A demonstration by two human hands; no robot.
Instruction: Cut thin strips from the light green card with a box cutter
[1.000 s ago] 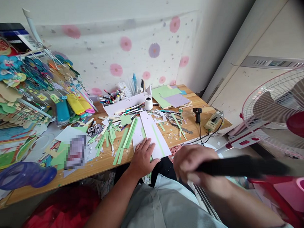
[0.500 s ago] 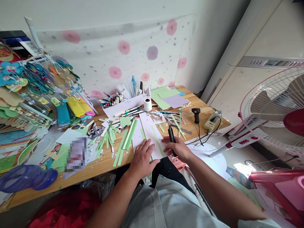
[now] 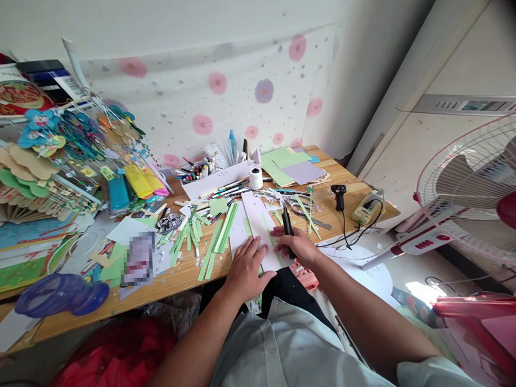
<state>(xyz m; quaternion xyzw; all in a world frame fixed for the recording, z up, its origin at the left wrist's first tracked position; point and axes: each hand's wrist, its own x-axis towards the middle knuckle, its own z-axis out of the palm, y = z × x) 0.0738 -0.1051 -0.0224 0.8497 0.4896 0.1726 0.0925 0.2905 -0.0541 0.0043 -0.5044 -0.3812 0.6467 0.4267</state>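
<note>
Head view: left hand pressed flat, fingers spread, on a long white paper strip lying near the front edge of a wooden desk. Right hand closed around a slim black tool, the tool upright against the strip's right edge, just beside a thin green sliver on the paper. Smooth matte card, straight-cut. Left of the strip, a fan of narrow green paper strips among small white and green offcuts. Behind, a white tape roll, an open white box of pens, flat green and lilac sheets. Further right, a black glue gun with its cord trailing over the desk edge. Far left crowded with a rack of paper cut-outs and a blue plastic vase on its side. Pedestal fan close on the right. Bare wood only in a narrow band along the front edge
</note>
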